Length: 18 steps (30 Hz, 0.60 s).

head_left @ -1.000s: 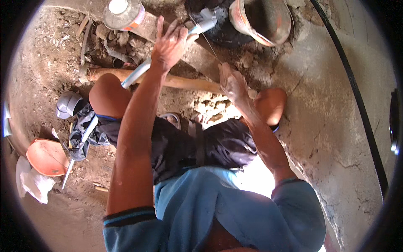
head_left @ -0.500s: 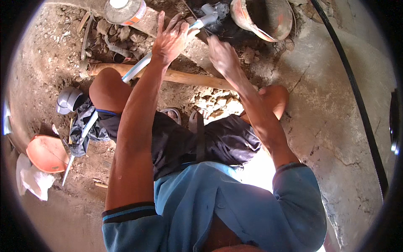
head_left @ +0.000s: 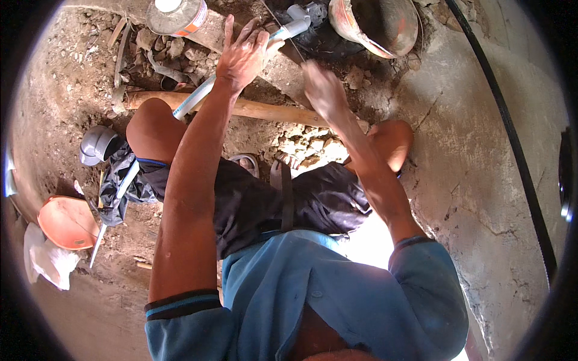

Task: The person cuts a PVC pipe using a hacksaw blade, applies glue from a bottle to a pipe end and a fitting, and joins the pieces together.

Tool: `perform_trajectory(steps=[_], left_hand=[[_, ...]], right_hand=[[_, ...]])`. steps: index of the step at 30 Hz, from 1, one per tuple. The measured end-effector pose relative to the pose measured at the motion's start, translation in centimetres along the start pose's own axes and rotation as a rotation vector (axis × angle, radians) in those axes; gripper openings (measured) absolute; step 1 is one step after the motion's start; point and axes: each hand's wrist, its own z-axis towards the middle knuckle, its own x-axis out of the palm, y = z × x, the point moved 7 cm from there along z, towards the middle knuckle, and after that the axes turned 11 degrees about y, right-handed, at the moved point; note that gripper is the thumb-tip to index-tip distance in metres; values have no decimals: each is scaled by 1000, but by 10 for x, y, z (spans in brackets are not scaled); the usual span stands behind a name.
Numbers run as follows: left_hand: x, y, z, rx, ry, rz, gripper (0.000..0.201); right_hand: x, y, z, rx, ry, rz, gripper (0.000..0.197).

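A pale plastic pipe (head_left: 195, 96) with blue markings slants up from beside my left knee, its far end carrying a grey plastic fitting (head_left: 298, 25). My left hand (head_left: 242, 59) presses round this pipe just short of the fitting, thumb against it, some fingers raised. My right hand (head_left: 325, 90) is closed and smeared by motion, to the right of and nearer than the fitting. From its fingers a thin dark blade-like strip (head_left: 297, 49) runs up toward the pipe; its exact kind is hard to make out.
A round tin (head_left: 176, 17) stands beyond my left hand; a worn bucket (head_left: 388, 27) lies at the far right. A wooden handle (head_left: 271, 112) crosses before my knees. Left are a grey pipe fitting (head_left: 99, 144) and an orange basin (head_left: 67, 222). A black cable (head_left: 500, 96) runs along the right.
My right hand has drawn back slightly toward me and to the right. My left hand keeps its place on the pipe.
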Motion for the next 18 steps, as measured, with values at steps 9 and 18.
perform_trajectory(steps=[9,18], left_hand=[[10,0,8,1,12,-28,42],[27,2,12,82,127,83,44]], right_hand=[[0,-3,38,-81,-51,-326,10],[0,-27,33,-116,-125,46,14]])
